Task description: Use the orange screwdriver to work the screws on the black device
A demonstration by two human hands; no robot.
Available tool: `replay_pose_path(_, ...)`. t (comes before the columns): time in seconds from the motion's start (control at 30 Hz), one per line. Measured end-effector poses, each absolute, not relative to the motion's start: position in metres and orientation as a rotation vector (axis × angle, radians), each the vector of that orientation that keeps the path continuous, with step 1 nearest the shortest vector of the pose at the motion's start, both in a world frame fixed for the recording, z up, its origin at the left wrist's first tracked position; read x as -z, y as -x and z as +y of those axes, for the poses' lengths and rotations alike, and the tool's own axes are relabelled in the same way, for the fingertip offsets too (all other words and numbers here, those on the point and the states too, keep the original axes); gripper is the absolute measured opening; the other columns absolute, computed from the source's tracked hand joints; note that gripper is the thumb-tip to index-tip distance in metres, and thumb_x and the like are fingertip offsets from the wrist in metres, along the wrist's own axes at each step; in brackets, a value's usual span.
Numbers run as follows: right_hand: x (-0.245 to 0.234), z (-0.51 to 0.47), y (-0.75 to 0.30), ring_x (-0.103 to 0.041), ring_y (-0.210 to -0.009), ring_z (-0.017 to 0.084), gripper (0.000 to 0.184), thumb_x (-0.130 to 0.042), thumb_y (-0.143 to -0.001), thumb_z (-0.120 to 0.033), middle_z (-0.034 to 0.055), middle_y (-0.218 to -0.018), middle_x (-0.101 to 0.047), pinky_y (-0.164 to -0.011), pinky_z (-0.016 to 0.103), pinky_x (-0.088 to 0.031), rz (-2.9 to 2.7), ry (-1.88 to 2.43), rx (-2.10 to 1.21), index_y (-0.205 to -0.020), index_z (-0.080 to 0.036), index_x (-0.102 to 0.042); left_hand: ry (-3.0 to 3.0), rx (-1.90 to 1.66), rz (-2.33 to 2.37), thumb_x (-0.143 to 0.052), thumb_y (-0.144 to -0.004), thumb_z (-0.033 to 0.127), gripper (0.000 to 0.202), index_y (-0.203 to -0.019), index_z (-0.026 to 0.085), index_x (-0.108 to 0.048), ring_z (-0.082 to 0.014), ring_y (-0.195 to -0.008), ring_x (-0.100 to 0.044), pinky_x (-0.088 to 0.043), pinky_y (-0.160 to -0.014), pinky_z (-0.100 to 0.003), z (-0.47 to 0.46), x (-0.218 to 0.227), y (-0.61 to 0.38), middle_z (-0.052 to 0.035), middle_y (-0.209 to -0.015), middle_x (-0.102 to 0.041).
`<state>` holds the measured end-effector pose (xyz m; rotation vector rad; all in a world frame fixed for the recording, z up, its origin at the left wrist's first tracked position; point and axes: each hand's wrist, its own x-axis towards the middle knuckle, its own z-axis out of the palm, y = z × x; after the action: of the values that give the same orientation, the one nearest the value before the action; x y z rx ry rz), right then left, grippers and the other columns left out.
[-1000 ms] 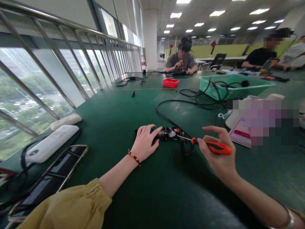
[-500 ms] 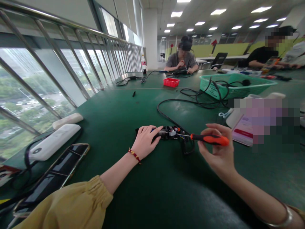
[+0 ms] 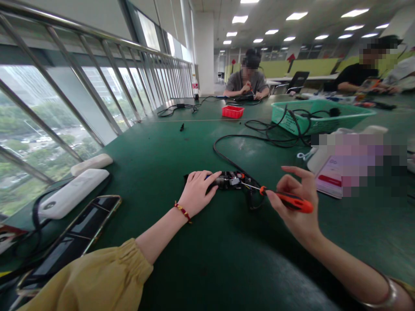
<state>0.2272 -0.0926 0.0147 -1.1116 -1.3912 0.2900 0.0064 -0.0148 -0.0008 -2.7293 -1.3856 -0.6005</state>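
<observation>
My left hand (image 3: 199,190) lies over the left part of an opened black electronic device (image 3: 223,180), its fingers wrapped round it and holding it on the green table. Small parts and thin wires show inside the device's right half. In my right hand (image 3: 300,194) is a screwdriver (image 3: 292,202) with an orange and black handle, held with the thumb and curled fingers while the index finger sticks out. The screwdriver's thin shaft points left, and its tip reaches the wires in the device. A black cable (image 3: 230,159) runs from the device's right end.
A green basket (image 3: 343,123) with cables stands at the back right, near a phone (image 3: 330,177). A small red tray (image 3: 232,112) sits farther back. On the left lie a white device (image 3: 76,192) and a dark phone (image 3: 71,237). A person (image 3: 248,77) works across the table.
The screwdriver's handle has tipped downward at its right end, and my right hand's fingers have loosened and lifted around it. My left hand and the device stay in place.
</observation>
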Motion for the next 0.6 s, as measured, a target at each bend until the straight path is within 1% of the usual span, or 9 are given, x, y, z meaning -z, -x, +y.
replay_pose_path(0.07, -0.0147, -0.0944, -0.2269, -0.040, -0.043, 0.008, 0.027, -0.064, -0.073, -0.023, -0.0077, -0.056, -0.040, -0.038, 0.021, -0.034, -1.413, 1.172, -0.324, -0.096, -0.023, -0.050, 2.729, 0.603, -1.381, -0.041, -0.088, 0.029, 0.039, -0.127, 0.024, -0.044, -0.0208, -0.103, -0.048, -0.033, -0.095, -0.040, -0.0145, 0.0013, -0.0063, -0.0050, -0.110, -0.054)
replay_pose_path(0.1, -0.0144, -0.0948, -0.2268, -0.042, -0.045, 0.008, 0.025, -0.063, -0.074, -0.023, -0.0070, -0.058, -0.041, -0.040, 0.021, -0.036, -1.407, 1.176, -0.316, -0.095, -0.023, -0.051, 2.729, 0.601, -1.380, -0.041, -0.088, 0.029, 0.039, -0.127, 0.024, -0.044, -0.0207, -0.103, -0.048, -0.033, -0.095, -0.040, -0.0144, 0.0013, -0.0063, -0.0050, -0.110, -0.054)
replay_pose_path(0.13, -0.0139, -0.0949, -0.2268, -0.047, -0.050, 0.010, 0.028, -0.063, -0.073, -0.021, -0.0055, -0.063, -0.045, -0.044, 0.022, -0.040, -1.396, 1.158, -0.297, -0.098, -0.023, -0.050, 2.728, 0.598, -1.382, -0.041, -0.088, 0.028, 0.040, -0.127, 0.024, -0.044, -0.0207, -0.103, -0.048, -0.033, -0.095, -0.040, -0.0145, 0.0012, -0.0065, -0.0051, -0.110, -0.054)
replay_pose_path(0.23, -0.0129, -0.0935, -0.2275, -0.053, -0.071, 0.014, 0.054, -0.066, -0.067, -0.016, -0.0007, -0.084, -0.051, -0.061, 0.028, -0.047, -1.362, 1.042, -0.229, -0.113, -0.025, -0.041, 2.727, 0.584, -1.390, -0.041, -0.088, 0.028, 0.040, -0.128, 0.023, -0.044, -0.0210, -0.104, -0.048, -0.033, -0.095, -0.040, -0.0151, 0.0001, -0.0073, -0.0054, -0.110, -0.054)
replay_pose_path(0.3, -0.0130, -0.0932, -0.2281, -0.051, -0.067, 0.013, 0.059, -0.068, -0.065, -0.017, -0.0021, -0.080, -0.050, -0.056, 0.026, -0.045, -1.367, 1.045, -0.229, -0.116, -0.025, -0.039, 2.730, 0.581, -1.398, -0.041, -0.088, 0.028, 0.040, -0.127, 0.023, -0.044, -0.0211, -0.103, -0.048, -0.033, -0.094, -0.040, -0.0157, -0.0008, -0.0077, -0.0055, -0.111, -0.054)
replay_pose_path(0.4, -0.0132, -0.0946, -0.2279, -0.041, -0.046, 0.009, 0.036, -0.066, -0.071, -0.022, -0.0071, -0.060, -0.042, -0.040, 0.022, -0.034, -1.413, 1.151, -0.301, -0.103, -0.023, -0.048, 2.732, 0.592, -1.399, -0.042, -0.087, 0.028, 0.040, -0.127, 0.023, -0.044, -0.0208, -0.102, -0.048, -0.034, -0.094, -0.040, -0.0161, -0.0010, -0.0075, -0.0052, -0.110, -0.055)
replay_pose_path(0.47, -0.0128, -0.0949, -0.2273, -0.041, -0.045, 0.008, 0.028, -0.063, -0.074, -0.022, -0.0066, -0.060, -0.043, -0.040, 0.021, -0.036, -1.415, 1.154, -0.324, -0.099, -0.023, -0.050, 2.729, 0.599, -1.390, -0.042, -0.087, 0.028, 0.040, -0.127, 0.023, -0.044, -0.0207, -0.102, -0.048, -0.033, -0.094, -0.040, -0.0157, -0.0003, -0.0070, -0.0052, -0.109, -0.055)
replay_pose_path(0.53, -0.0123, -0.0941, -0.2268, -0.049, -0.057, 0.011, 0.042, -0.065, -0.071, -0.019, -0.0031, -0.073, -0.049, -0.050, 0.024, -0.044, -1.389, 1.084, -0.287, -0.107, -0.023, -0.045, 2.727, 0.596, -1.381, -0.041, -0.088, 0.028, 0.039, -0.127, 0.023, -0.044, -0.0209, -0.103, -0.048, -0.033, -0.095, -0.040, -0.0152, 0.0005, -0.0067, -0.0054, -0.110, -0.054)
replay_pose_path(0.6, -0.0125, -0.0931, -0.2269, -0.052, -0.068, 0.013, 0.058, -0.068, -0.066, -0.018, -0.0005, -0.084, -0.051, -0.058, 0.027, -0.046, -1.365, 1.033, -0.233, -0.115, -0.024, -0.038, 2.726, 0.588, -1.380, -0.041, -0.088, 0.028, 0.039, -0.127, 0.023, -0.044, -0.0210, -0.104, -0.048, -0.033, -0.094, -0.040, -0.0147, 0.0010, -0.0066, -0.0055, -0.111, -0.054)
